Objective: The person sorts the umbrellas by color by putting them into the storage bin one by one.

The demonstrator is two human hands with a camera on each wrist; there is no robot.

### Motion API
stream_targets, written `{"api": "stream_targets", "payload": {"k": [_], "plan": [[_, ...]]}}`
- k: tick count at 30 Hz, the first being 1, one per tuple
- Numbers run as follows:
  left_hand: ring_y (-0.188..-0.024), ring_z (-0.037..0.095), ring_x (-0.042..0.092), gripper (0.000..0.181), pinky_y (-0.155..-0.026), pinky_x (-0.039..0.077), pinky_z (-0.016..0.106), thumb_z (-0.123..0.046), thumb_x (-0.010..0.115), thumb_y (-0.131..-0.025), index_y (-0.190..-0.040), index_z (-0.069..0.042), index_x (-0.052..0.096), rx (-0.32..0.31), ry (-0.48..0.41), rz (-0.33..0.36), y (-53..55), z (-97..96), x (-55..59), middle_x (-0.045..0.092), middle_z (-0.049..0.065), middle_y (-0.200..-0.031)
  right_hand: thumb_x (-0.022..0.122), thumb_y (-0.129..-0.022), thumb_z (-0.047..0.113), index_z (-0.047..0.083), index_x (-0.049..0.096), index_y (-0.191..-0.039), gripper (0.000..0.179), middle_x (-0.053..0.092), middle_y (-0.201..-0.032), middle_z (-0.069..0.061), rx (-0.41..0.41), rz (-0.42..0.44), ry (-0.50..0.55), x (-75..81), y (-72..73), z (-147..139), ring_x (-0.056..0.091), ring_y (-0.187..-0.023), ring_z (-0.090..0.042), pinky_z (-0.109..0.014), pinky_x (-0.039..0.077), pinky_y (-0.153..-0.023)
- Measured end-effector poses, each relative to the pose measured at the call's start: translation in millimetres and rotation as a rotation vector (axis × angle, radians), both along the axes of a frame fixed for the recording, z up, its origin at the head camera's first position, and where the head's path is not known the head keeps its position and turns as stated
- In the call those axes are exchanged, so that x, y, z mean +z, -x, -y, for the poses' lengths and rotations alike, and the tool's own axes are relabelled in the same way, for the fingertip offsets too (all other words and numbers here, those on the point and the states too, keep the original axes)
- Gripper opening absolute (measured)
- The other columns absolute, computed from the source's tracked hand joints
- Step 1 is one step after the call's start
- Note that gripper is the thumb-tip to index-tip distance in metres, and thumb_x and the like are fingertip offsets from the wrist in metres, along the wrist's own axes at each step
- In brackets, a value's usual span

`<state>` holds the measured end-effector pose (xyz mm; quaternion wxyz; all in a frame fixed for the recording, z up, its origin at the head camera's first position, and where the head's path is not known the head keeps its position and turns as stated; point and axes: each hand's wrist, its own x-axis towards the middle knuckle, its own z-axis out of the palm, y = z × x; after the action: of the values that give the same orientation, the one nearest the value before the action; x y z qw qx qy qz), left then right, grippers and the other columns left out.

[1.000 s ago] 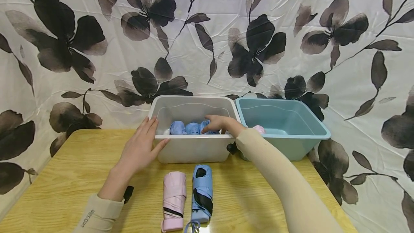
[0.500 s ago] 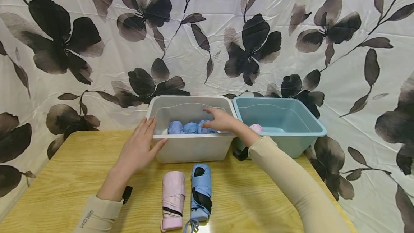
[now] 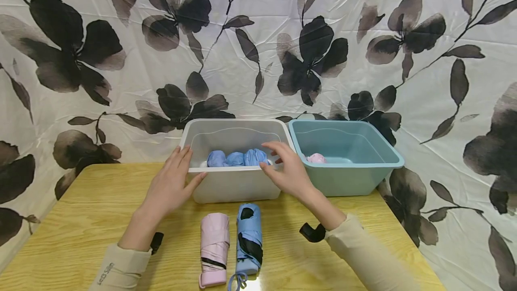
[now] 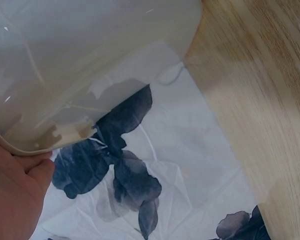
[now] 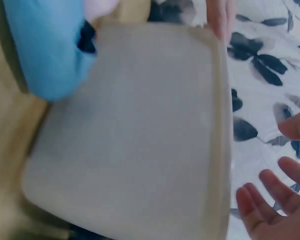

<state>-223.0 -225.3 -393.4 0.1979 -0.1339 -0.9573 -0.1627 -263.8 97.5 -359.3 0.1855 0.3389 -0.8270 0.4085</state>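
Note:
My left hand (image 3: 169,183) rests at the left front corner of a white bin (image 3: 238,187), fingers extended along the rim and thumb spread over the front. The left wrist view shows that hand (image 4: 15,185) against the rim. My right hand (image 3: 288,169) hovers over the bin's right front rim with fingers spread and nothing held. In the right wrist view its fingertips (image 5: 245,200) are beside the rim. Several blue rolled fabric bundles (image 3: 235,159) lie inside the bin; their lower parts are hidden. A pink folded umbrella (image 3: 215,248) and a blue folded umbrella (image 3: 249,239) lie in front.
A teal bin (image 3: 351,181) stands directly right of the white one, with a pink bundle (image 3: 316,158) inside near its left end. Both bins are on a wooden table (image 3: 101,205), against a floral cloth backdrop (image 3: 250,80).
My right hand has drawn back from inside the white bin, toward me and to the right, to its front rim. The left hand stays at the corner; bundles and umbrellas keep their places.

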Motion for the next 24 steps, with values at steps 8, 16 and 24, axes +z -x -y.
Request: {"api": "stream_targets", "payload": {"k": [8,16,24], "plan": [[-0.154,0.048,0.022,0.084,-0.123,0.025,0.063,-0.049,0.059,-0.104,-0.157,0.012,0.032,0.002,0.004,0.0,1.0,1.3,-0.9,0.033,0.03,-0.163,0.08,-0.09,0.007,0.005,0.065,-0.133,0.045,0.063,-0.129,-0.011,-0.017,-0.053,0.078,-39.9,-37.6,0.0,0.06,-0.095,-0.024,-0.035,0.058,-0.072],[-0.154,0.048,0.022,0.084,-0.123,0.025,0.062,-0.049,0.059,-0.104,-0.157,0.011,0.032,0.005,0.005,0.003,1.4,1.1,-0.8,0.032,0.029,-0.163,0.081,-0.092,0.026,0.005,0.055,-0.144,0.061,0.053,-0.142,-0.009,-0.024,0.159,-0.185,-77.1,-59.6,5.3,0.061,-0.104,-0.022,-0.035,0.058,-0.081],[-0.155,0.047,0.021,0.084,-0.123,0.025,0.062,-0.049,0.058,-0.105,-0.157,0.011,0.032,0.007,0.009,0.007,1.4,1.0,-0.9,0.032,0.029,-0.164,0.074,-0.092,0.055,0.012,0.046,-0.153,0.08,0.043,-0.153,-0.012,-0.061,0.31,-0.473,-100.2,-65.2,17.9,0.063,-0.123,-0.034,-0.052,0.059,-0.091]]}}
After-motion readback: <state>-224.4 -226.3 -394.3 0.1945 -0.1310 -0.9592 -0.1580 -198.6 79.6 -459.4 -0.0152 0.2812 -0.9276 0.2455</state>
